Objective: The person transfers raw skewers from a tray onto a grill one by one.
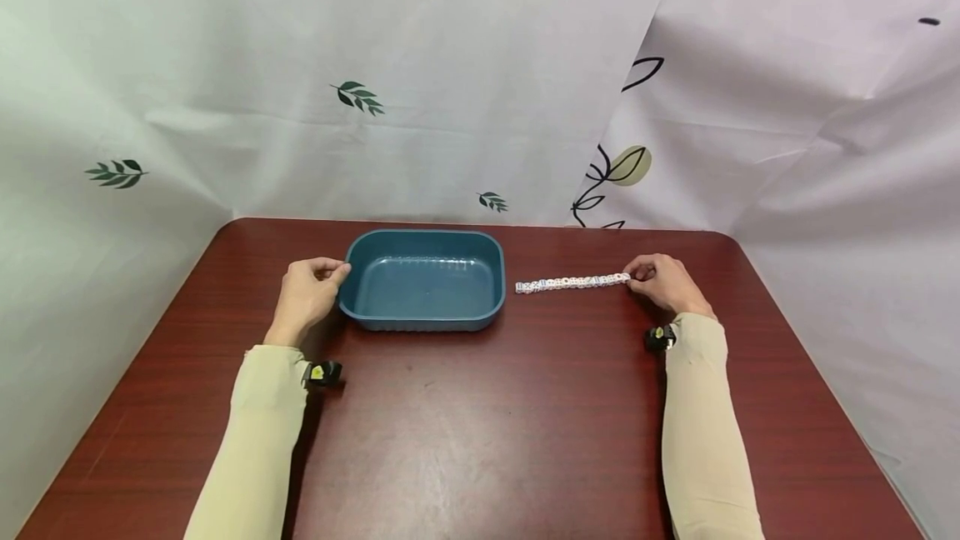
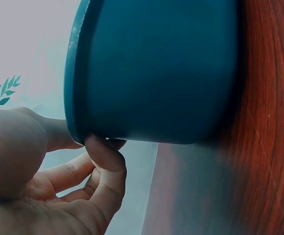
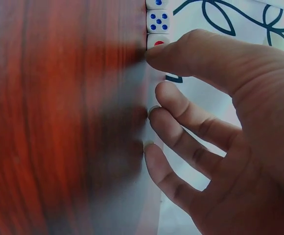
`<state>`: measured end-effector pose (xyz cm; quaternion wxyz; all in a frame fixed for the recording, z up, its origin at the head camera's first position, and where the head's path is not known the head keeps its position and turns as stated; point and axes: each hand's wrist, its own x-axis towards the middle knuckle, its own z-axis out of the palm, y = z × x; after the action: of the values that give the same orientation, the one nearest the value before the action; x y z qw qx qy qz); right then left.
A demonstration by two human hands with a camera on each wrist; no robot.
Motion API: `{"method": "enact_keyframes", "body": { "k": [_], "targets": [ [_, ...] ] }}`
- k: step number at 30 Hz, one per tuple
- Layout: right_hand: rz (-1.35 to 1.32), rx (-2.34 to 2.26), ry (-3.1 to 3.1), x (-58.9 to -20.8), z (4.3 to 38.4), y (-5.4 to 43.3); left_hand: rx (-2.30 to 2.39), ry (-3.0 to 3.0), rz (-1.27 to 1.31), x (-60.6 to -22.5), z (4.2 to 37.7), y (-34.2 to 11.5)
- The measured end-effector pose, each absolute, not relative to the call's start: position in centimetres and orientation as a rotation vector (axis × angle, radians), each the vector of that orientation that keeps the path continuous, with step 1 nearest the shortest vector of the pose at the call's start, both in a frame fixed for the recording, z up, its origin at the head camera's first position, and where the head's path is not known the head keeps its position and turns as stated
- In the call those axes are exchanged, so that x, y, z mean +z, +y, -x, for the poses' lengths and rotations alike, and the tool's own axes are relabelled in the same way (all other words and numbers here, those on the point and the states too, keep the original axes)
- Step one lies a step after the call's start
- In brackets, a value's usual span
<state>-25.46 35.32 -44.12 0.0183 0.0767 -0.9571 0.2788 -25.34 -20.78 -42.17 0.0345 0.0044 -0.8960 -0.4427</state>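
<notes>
A blue rectangular plastic basin (image 1: pixel 427 325) stands on the table, its inside bare. My left hand (image 1: pixel 306 294) pinches the left end of its rim between thumb and fingers; the left wrist view shows the thumb (image 2: pixel 22 152) on one side of the rim. To the right of the basin lies a row of small white dice (image 1: pixel 570 282) with blue and red pips, set side by side. At the row's right end my right hand (image 1: pixel 667 282) pinches the last die (image 3: pixel 157 40). Its thumb covers part of the die, and the index fingertip is hidden.
The dark red wooden table (image 1: pixel 480 423) reaches back to a white cloth (image 1: pixel 450 40) printed with leaves. Black wrist cameras (image 1: pixel 324 372) sit on both forearms, close to the tabletop. A narrow gap separates the basin from the row of dice.
</notes>
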Motion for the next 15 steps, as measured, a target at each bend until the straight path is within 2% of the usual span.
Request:
{"method": "enact_keyframes", "body": {
  "k": [15],
  "targets": [
    [-0.256,0.859,-2.987,-43.93,25.6,34.88,-1.362,-2.749,-0.017,-42.13,25.33,-20.72]
  ]
}}
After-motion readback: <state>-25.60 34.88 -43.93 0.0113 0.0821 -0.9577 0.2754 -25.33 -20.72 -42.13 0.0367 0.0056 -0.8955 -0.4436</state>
